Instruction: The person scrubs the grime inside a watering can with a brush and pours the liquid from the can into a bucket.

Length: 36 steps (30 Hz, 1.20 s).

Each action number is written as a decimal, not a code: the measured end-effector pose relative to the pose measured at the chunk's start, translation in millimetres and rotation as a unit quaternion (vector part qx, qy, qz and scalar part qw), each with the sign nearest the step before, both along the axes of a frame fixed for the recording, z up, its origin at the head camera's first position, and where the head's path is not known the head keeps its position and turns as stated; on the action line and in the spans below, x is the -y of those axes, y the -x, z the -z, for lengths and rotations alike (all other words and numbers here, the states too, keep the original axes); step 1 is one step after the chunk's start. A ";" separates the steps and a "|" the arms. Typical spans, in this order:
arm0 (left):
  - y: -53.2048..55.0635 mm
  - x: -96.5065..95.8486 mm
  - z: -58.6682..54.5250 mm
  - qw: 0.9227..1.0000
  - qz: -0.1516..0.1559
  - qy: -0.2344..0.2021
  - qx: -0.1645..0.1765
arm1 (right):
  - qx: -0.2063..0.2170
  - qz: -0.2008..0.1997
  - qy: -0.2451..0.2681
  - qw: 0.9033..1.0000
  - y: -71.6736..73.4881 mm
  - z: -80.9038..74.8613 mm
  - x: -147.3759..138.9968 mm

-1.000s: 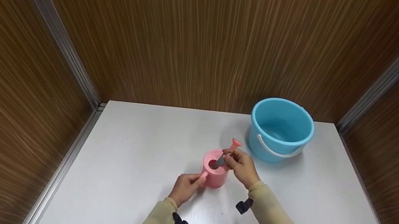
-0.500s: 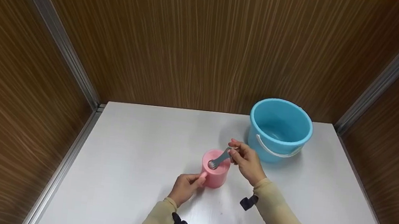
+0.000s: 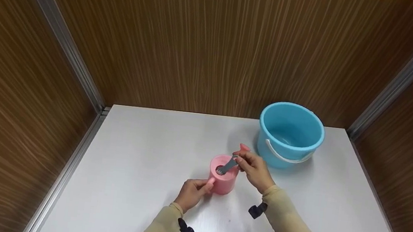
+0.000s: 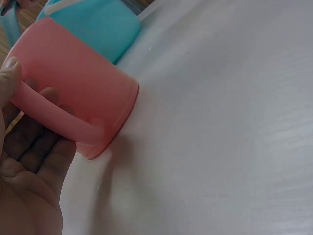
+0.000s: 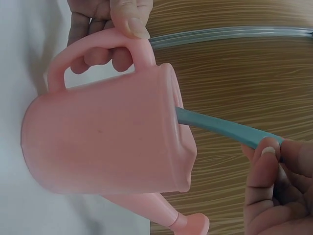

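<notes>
A pink toy watering can (image 3: 223,186) stands upright on the white table, its spout pointing away towards the bucket. My left hand (image 3: 190,195) grips its handle (image 4: 54,115), thumb on top and fingers through the loop. Between thumb and fingers, my right hand (image 3: 254,171) pinches the end of a slim grey-blue brush (image 5: 227,129). The brush slants down into the round opening in the can's top; its pale bristled end shows at the opening in the head view. Behind the right fingers, the pink spout head (image 5: 193,225) is partly hidden in the head view.
A light blue bucket (image 3: 287,156) with a white handle stands upright behind and to the right of the can. Wood-grain panels (image 3: 206,46) rise at the table's back and sides. Metal rails (image 3: 80,66) run along the corners.
My right hand first drew the brush up and to the right, bringing its bristles up to the opening, then lowered it slightly. The left hand and the can have stayed in place.
</notes>
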<state>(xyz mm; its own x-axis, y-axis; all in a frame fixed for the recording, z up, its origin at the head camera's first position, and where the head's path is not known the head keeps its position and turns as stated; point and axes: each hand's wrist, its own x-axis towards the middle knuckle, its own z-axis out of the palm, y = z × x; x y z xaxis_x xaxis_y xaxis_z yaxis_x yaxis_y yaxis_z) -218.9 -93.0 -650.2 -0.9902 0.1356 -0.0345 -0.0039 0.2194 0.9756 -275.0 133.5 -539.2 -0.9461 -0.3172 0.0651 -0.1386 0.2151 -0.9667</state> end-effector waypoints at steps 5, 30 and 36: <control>3.6 4.1 0.1 1.000 0.004 -0.002 0.010 | -0.020 -0.021 -0.010 1.000 2.2 4.4 3.2; 50.6 18.6 -3.2 0.998 0.060 0.029 0.009 | -0.012 -0.053 -0.102 0.993 5.4 15.8 18.4; 55.5 19.5 -4.3 0.997 0.066 0.039 0.015 | -0.007 -0.051 -0.098 0.994 4.9 15.0 17.9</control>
<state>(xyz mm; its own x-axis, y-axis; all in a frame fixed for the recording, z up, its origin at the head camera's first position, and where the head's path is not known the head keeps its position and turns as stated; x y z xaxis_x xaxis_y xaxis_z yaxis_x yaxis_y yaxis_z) -274.4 -112.5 -645.8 -0.9620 0.2613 -0.0793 0.0017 0.2960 0.9552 -280.0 115.6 -554.2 -0.9081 -0.4187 0.0063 -0.1833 0.3839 -0.9050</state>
